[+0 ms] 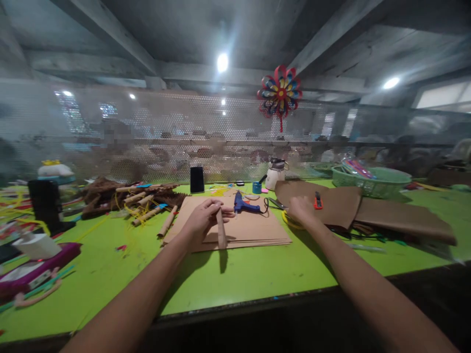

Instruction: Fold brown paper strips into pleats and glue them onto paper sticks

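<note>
My left hand (208, 215) is closed around a thin rolled brown paper tube (221, 229), whose lower end points toward me. Under it lies a stack of flat brown paper sheets (253, 233). A blue hot glue gun (247, 205) rests on the sheets, just right of the tube. My right hand (300, 210) reaches down to the table with its fingers curled, slightly blurred. Beside its fingertips are a dark metal tool like scissors (275, 203) and a yellow ring (292, 221). Whatever those fingers grip is hidden.
Finished paper tubes (147, 213) with yellow strings lie left. Brown paper (331, 201) with an orange cutter (318, 200) spreads right, before a green basket (386, 181). A phone (196, 179) and a white jug (275, 174) stand behind. A purple power strip (44, 269) sits front left.
</note>
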`<state>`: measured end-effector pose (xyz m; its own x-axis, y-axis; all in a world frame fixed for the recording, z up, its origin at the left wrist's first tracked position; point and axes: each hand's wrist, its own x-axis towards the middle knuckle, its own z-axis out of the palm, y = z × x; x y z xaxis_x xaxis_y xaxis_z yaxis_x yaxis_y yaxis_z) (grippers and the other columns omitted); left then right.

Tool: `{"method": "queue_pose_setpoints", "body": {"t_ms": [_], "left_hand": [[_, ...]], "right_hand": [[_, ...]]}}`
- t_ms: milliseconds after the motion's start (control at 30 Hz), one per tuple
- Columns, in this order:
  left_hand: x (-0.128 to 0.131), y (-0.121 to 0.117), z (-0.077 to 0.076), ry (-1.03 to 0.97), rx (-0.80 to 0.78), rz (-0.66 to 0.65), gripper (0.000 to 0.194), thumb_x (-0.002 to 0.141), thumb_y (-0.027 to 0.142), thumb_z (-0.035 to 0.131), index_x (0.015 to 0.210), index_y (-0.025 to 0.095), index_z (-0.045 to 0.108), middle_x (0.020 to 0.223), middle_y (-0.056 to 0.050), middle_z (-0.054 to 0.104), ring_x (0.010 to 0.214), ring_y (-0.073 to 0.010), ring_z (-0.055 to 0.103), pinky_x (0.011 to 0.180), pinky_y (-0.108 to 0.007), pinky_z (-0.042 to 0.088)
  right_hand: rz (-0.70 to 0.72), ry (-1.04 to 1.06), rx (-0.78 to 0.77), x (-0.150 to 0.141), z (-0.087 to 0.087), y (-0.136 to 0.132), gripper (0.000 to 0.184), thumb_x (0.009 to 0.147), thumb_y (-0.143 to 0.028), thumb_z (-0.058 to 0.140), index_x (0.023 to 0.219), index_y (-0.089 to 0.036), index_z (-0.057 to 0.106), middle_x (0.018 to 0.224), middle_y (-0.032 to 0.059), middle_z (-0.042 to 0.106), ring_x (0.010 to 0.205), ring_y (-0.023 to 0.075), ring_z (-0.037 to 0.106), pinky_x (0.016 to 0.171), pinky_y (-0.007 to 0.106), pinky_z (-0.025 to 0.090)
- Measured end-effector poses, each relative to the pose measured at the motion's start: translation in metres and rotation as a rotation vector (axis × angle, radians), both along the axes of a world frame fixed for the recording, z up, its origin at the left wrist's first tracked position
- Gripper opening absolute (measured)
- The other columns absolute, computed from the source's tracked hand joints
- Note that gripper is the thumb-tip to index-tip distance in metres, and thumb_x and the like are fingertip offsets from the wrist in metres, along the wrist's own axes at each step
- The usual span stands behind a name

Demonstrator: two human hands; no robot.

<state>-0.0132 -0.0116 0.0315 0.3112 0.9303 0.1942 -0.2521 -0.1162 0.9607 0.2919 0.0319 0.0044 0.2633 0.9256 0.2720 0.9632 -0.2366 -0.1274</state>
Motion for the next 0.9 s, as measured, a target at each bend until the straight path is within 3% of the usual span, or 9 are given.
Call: {"method": "queue_pose_setpoints", "body": {"t_ms": [67, 167, 233, 333, 467, 567, 700, 900], "left_hand": [[0.001, 0.002, -0.004, -0.037, -0.017, -0.016, 0.011, 0.080, 0.022, 0.053, 0.086, 0.015, 0.046, 0.083, -0.012, 0.068, 0.078, -0.0216, 0.065, 0.070, -0.033, 0.050], [0.002, 0.005, -0.010, -0.046, -0.034, -0.019, 0.011, 0.081, 0.022, 0.052, 0.084, 0.015, 0.045, 0.083, -0.014, 0.068, 0.077, -0.0219, 0.066, 0.071, -0.034, 0.050], [0.002, 0.006, -0.013, -0.027, -0.031, 0.018, 0.011, 0.081, 0.023, 0.053, 0.083, 0.015, 0.045, 0.082, -0.014, 0.068, 0.075, -0.0212, 0.066, 0.071, -0.034, 0.050], [0.004, 0.006, -0.014, 0.006, -0.025, 0.098, 0.012, 0.080, 0.023, 0.054, 0.082, 0.015, 0.046, 0.079, -0.012, 0.069, 0.070, -0.0197, 0.066, 0.071, -0.035, 0.050], [0.007, 0.006, -0.012, 0.044, -0.033, 0.199, 0.021, 0.075, 0.028, 0.061, 0.085, 0.015, 0.049, 0.075, -0.009, 0.068, 0.070, -0.0204, 0.065, 0.066, -0.034, 0.052], [0.005, 0.009, -0.014, -0.003, -0.038, 0.225, 0.027, 0.071, 0.032, 0.066, 0.088, 0.015, 0.051, 0.073, -0.007, 0.068, 0.069, -0.0205, 0.065, 0.063, -0.034, 0.053], [0.002, 0.012, -0.020, -0.099, -0.083, 0.129, 0.025, 0.074, 0.035, 0.063, 0.084, 0.013, 0.055, 0.074, -0.008, 0.067, 0.064, -0.0178, 0.064, 0.063, -0.032, 0.052], [0.006, 0.010, -0.022, -0.097, -0.228, 0.037, 0.012, 0.075, 0.022, 0.062, 0.080, 0.011, 0.058, 0.075, -0.009, 0.067, 0.061, -0.0159, 0.062, 0.061, -0.030, 0.052]], "right_hand": [[0.128, 0.055, 0.142, -0.015, 0.006, -0.006, 0.032, 0.079, -0.030, 0.050, 0.098, -0.009, 0.064, 0.101, 0.0198, 0.062, 0.094, 0.0255, 0.054, 0.075, 0.031, 0.039], [0.581, 0.336, 0.340, -0.051, 0.013, -0.024, 0.035, 0.085, -0.037, 0.042, 0.087, -0.012, 0.066, 0.086, 0.0100, 0.065, 0.077, 0.0169, 0.057, 0.068, 0.025, 0.041], [0.820, 0.460, 0.305, -0.077, 0.017, -0.039, 0.040, 0.085, -0.044, 0.040, 0.078, -0.013, 0.065, 0.073, 0.0058, 0.064, 0.068, 0.0144, 0.056, 0.062, 0.023, 0.040], [0.977, 0.532, 0.184, -0.110, 0.022, -0.061, 0.039, 0.083, -0.046, 0.044, 0.076, -0.014, 0.066, 0.066, 0.0034, 0.063, 0.059, 0.0119, 0.053, 0.056, 0.022, 0.038], [0.989, 0.533, -0.024, -0.140, 0.024, -0.072, 0.028, 0.073, -0.041, 0.059, 0.071, -0.015, 0.066, 0.059, 0.0019, 0.061, 0.050, 0.0105, 0.049, 0.047, 0.021, 0.033], [0.944, 0.692, -0.122, -0.153, 0.018, -0.067, 0.021, 0.073, -0.032, 0.058, 0.066, -0.013, 0.064, 0.052, 0.0000, 0.056, 0.046, 0.0096, 0.047, 0.044, 0.020, 0.032], [0.962, 0.975, -0.194, -0.155, 0.004, -0.054, 0.024, 0.074, -0.035, 0.058, 0.069, -0.012, 0.062, 0.054, -0.0014, 0.052, 0.044, 0.0072, 0.041, 0.044, 0.020, 0.032], [0.967, 1.307, -0.363, -0.143, -0.013, -0.048, 0.038, 0.074, -0.049, 0.056, 0.061, -0.014, 0.051, 0.048, -0.0029, 0.047, 0.040, 0.0071, 0.043, 0.041, 0.020, 0.034]]}}
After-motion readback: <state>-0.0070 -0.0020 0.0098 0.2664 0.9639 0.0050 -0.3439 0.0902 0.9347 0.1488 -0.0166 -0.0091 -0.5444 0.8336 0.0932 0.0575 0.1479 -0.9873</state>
